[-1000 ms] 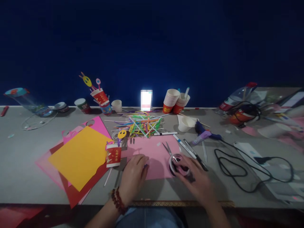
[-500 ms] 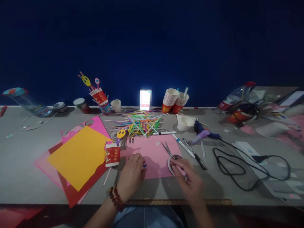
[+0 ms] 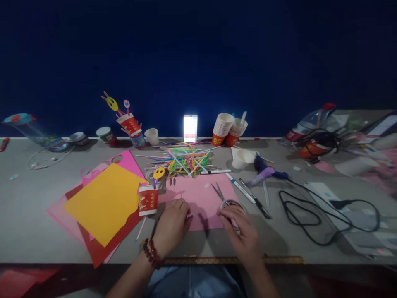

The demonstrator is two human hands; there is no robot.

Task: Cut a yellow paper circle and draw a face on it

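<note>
My left hand [image 3: 174, 218] rests over the left part of a pink sheet of paper [image 3: 203, 192]. Its fingers are pinched on a small dark blue piece [image 3: 190, 216] that peeks out at the fingertips; its kind is too small to make out. My right hand [image 3: 242, 234] is at the sheet's right edge, fingers bent and apart, with nothing visible in them. Just beyond those fingers lie scissors [image 3: 219, 191], blades apart, handles partly covered by the hand. To the left of the sheet stands a red paper cup [image 3: 148, 200] with a yellow smiley face [image 3: 159, 173] on top.
Colourful pipe cleaners [image 3: 189, 160] are heaped behind the sheet. Yellow paper [image 3: 105, 203] tops a stack at left. Markers [image 3: 240, 188], a glue gun [image 3: 268, 169] and a black cable [image 3: 300, 219] lie at right. Stacked paper cups [image 3: 222, 128] and a bright phone screen [image 3: 190, 129] stand behind.
My right hand has come away from the scissors' handles, shifting slightly left and nearer to me; the scissors stay on the sheet. My left hand stays nearly in place with the small piece.
</note>
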